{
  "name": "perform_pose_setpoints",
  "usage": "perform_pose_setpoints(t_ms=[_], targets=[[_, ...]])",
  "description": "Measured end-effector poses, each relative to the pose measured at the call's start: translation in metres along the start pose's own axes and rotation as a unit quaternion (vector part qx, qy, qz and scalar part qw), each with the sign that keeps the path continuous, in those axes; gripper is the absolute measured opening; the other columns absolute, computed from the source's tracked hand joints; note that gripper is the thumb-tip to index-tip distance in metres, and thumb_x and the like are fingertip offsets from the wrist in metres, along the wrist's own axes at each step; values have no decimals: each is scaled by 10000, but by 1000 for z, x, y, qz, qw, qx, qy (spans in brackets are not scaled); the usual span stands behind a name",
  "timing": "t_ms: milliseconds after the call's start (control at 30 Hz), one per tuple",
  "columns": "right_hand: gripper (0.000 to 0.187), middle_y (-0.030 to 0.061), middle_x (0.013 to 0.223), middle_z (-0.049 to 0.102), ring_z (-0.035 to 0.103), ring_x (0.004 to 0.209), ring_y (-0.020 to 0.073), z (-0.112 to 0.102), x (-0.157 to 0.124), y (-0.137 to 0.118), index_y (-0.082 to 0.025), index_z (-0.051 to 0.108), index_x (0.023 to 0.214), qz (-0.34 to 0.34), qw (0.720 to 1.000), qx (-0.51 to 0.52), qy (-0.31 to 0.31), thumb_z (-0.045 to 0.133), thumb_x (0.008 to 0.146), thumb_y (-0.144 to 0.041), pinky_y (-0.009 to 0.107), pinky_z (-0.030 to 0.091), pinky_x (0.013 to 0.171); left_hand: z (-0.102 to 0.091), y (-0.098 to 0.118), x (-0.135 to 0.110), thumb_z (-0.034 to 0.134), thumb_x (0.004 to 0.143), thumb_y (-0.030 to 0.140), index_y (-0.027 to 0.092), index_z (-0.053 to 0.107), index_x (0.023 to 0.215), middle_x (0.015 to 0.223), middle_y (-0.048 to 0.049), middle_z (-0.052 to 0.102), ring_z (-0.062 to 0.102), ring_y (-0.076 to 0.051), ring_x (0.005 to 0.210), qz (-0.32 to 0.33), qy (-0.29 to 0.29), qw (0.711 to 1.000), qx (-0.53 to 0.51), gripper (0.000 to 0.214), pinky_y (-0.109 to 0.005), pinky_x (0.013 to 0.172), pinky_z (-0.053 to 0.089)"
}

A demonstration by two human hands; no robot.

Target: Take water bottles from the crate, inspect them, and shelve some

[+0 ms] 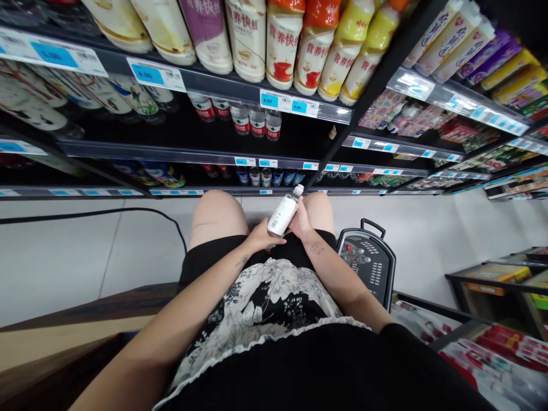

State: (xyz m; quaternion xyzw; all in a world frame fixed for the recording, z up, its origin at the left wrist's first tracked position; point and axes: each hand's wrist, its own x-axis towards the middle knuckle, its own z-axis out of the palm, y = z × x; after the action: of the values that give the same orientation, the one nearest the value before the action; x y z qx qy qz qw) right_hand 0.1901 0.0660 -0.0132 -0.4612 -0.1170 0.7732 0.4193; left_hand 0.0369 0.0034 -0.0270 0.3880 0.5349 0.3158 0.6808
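Above the flowered top (265, 297) and bare knees, the left hand (260, 237) and right hand (301, 221) are together clasping a white bottle (282, 216), tilting it toward the shelf (205, 154); moving it likely calls for a steady two-handed grip.

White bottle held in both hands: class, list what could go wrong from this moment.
1. The white bottle lies tilted between the left hand and right hand, above the hard floor; a loose grip might drop it.
2. The black cable runs across the floor close by and could snag a foot.
3. The black machine stands beside the right arm and may get knocked.
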Motion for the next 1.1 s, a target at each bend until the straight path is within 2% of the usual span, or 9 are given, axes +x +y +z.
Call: perform_pose_setpoints(t_ms=[100,167,300,500,633,767,867,967,1100], targets=[[594,19,837,710,662,716,187,-2,-8,-5,-217,637,1122,7,1000,-10,-12,251,1024,-658,307,567,710,1,6,-3,973,412,275,149,618,1148,1086,-83,739,671,-317,1088,15,15,1000,-11,827,-446,989,498],[588,15,846,697,653,686,174,-3,-12,-8,-218,636,1083,7,1000,-17,-21,255,1019,-661,297,560,699,1,11,-7,960,454,288,153,637,1147,1075,-79,750,690,-298,1045,8,-4,999,-47,777,-437,969,512],[561,22,876,693,644,678,158,-7,-16,-12,-197,646,1072,0,999,-16,-45,280,1024,-620,261,533,664,-1,18,-15,946,507,318,177,653,1165,1013,-87,771,732,-290,955,-54,-47,988,-138,733,-380,787,568],[548,27,899,700,644,706,159,-8,-19,-13,-185,656,1098,-9,999,-4,-50,319,1017,-610,261,522,670,-7,16,-16,893,576,364,148,709,1129,1063,-136,778,728,-296,1010,-93,-106,975,-170,621,-281,663,539],[565,22,849,690,616,650,170,-6,-22,-13,-192,640,1091,-5,997,-15,-76,266,1027,-610,277,512,626,-13,11,-13,855,577,394,136,737,1115,1118,-169,769,709,-320,1048,-104,-159,966,-173,608,-291,676,536],[520,-6,714,638,525,530,133,-5,-22,-9,-193,634,1023,4,993,-23,-117,264,1041,-557,216,414,499,-14,9,-15,845,560,412,170,722,1145,1250,-169,726,651,-369,1194,-87,-216,955,-183,644,-314,716,560],[377,-26,643,612,445,456,102,-5,-21,-3,-181,633,940,12,989,-60,-132,404,1016,-470,198,360,447,-14,8,-15,841,553,413,180,711,1154,1279,-165,711,633,-387,1230,-87,-236,950,-185,658,-348,774,577],[196,-34,637,639,524,509,115,-4,-21,3,-182,631,910,-10,987,-117,-113,663,873,-372,200,409,473,-15,6,-13,837,559,420,169,736,1087,1219,-157,736,651,-366,1204,-104,-226,952,-178,594,-352,823,574],[414,-4,725,717,677,707,190,-4,-20,5,-194,633,906,-24,986,-135,-99,864,653,-426,237,501,554,-15,9,-11,838,571,444,151,752,974,1100,-144,769,696,-312,1086,-125,-209,953,-181,506,-334,834,565]])
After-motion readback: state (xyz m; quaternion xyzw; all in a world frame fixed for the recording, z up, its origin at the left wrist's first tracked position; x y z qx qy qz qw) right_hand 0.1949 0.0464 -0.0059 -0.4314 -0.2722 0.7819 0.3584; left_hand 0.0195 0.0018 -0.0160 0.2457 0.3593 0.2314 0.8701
